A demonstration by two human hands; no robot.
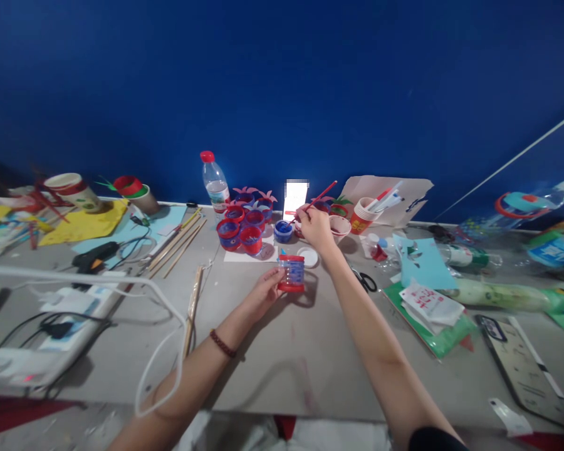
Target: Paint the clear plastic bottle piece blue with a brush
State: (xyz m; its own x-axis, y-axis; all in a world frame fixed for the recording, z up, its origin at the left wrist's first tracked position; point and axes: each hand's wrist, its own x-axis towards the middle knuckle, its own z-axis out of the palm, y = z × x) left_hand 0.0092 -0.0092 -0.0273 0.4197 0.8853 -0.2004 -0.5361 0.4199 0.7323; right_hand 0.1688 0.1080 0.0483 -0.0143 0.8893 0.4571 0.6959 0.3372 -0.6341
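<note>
My left hand [266, 289] is closed on a small clear plastic cup [292, 273] with red bands at both ends and blue paint between them, held sideways above the table. My right hand [314, 227] pinches a red-handled paintbrush [323, 195], its tip by a small jar of blue paint [282, 231]. A white lid [308, 257] lies between my hands. Left of the jar, several red and blue painted cups [251, 239] stand together on white paper. A pinkish paper cup [340, 228] sits beside my right wrist.
A water bottle [215, 185] stands behind the painted cups. At left are wooden sticks [178, 245], a glue gun [98, 252] and a power strip [68, 338] with a looping white cable [181, 326]. Black scissors [367, 282], a pen cup [363, 216] and a phone [521, 363] lie right.
</note>
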